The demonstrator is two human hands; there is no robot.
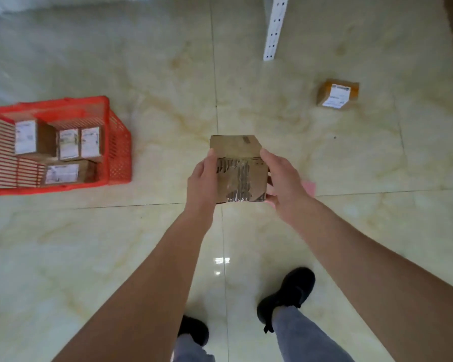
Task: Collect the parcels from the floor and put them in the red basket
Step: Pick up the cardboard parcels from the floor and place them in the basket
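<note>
While both arms reach forward in the head view, the left hand (203, 178) and right hand (283, 182) clamp a taped cardboard box (239, 168) between them, fingers curled onto its opposite sides, carried above the tiled floor (351, 158). The box looks stiff and probably light; the glossy tape may be slippery, so bare cardboard edges make the safer hold. The red basket (119, 150), off to the left, already holds 4 labelled parcels. 1 more labelled parcel (338, 95) lies on the floor ahead right, beside a white perforated upright (273, 30).
</note>
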